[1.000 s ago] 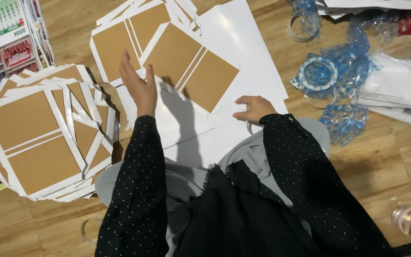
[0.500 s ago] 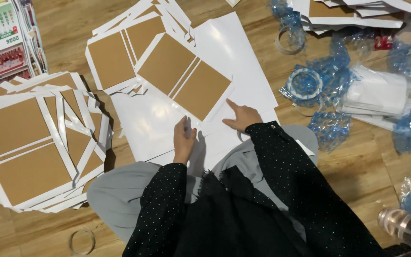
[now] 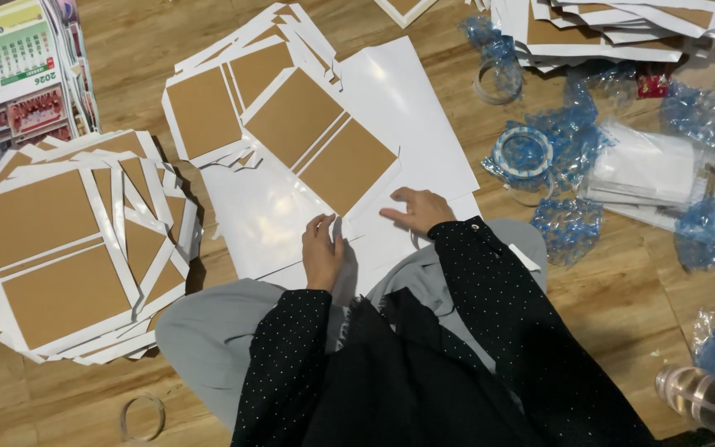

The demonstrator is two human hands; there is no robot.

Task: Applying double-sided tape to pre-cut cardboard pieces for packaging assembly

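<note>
You sit on a wooden floor [image 3: 622, 323], looking down over your lap and dark dotted sleeves. Your left hand [image 3: 322, 252] lies flat, fingers together, on the near edge of a glossy white sheet [image 3: 266, 215] spread just in front of your knees; it grips nothing. Your right hand [image 3: 417, 210] rests beside it, fingers spread and pressing down on the same sheet close to the corner of a brown card panel [image 3: 320, 141] framed in white. That panel lies directly ahead of both hands, touching or nearly touching your right fingertips, and its long axis runs diagonally, from near right to far left. Your right hand is the nearer of the two to it; whether a fingertip is already under its edge cannot be told. To your left, well apart, sits a fanned stack of similar brown-and-white panels [image 3: 68, 248]. To your right lie blue bubble wrap [image 3: 573, 223], a blue tape roll [image 3: 523, 153] and a clear packet of white sheets [image 3: 655, 170]. A loose clear ring [image 3: 142, 418] lies by your left knee.
</note>
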